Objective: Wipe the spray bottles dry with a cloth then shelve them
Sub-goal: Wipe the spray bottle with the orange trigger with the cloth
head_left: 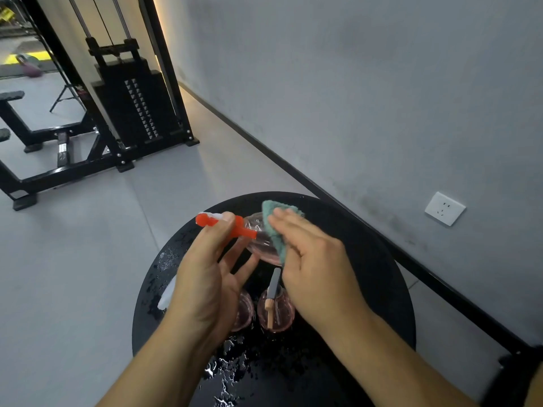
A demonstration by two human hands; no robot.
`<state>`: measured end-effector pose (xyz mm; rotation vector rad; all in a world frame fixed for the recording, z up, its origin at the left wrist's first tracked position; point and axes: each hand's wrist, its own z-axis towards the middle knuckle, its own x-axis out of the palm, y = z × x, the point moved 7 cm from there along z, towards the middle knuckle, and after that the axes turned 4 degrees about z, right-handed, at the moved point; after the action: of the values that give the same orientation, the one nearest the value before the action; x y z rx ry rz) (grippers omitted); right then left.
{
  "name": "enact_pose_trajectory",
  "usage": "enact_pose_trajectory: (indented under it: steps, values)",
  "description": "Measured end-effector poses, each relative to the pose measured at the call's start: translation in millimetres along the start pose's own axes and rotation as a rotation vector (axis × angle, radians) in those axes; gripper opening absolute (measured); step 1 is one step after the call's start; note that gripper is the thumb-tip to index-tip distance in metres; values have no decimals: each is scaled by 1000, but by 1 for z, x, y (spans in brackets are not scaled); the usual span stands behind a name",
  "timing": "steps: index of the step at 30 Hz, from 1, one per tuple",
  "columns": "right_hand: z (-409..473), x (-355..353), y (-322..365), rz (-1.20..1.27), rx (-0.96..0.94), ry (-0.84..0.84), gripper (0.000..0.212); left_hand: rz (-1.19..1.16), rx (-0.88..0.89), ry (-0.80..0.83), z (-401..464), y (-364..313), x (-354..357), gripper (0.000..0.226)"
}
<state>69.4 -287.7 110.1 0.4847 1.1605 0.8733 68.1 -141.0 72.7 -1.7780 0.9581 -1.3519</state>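
My left hand [205, 274] grips the red trigger head of a clear pink spray bottle [257, 233], held tilted above the round black table [367, 259]. Against the bottle's body my right hand [311, 257] presses a teal cloth [273, 221], with its fingers stretched over the cloth. Two more pink spray bottles stand upright on the table below my hands: one with a grey and tan trigger [276, 306], and one [244, 311] partly hidden behind my left wrist.
Water drops and puddles [226, 368] lie on the table top. A white object [167, 293] pokes out left of my left hand. A grey wall with a socket [444, 208] runs along the right. A black weight machine [132, 107] stands on the floor at the back left.
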Motion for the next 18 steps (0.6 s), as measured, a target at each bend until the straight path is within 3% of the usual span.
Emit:
enact_pose_trajectory:
  steps: [3,9,14,18]
  values:
    - [-1,8,5,-25,-43,57,51,-9,-25,-18,0,3,0,15]
    - [2,-13,-13,75,85,-119,46,-46,-2,-74,-1,-6,-5,16]
    - [-1,1,-1,62,2,-12,49,-43,-6,-80,-3,-1,-3,19]
    - [4,-15,-15,95,82,-122,45,-60,13,-97,-3,-10,-6,19]
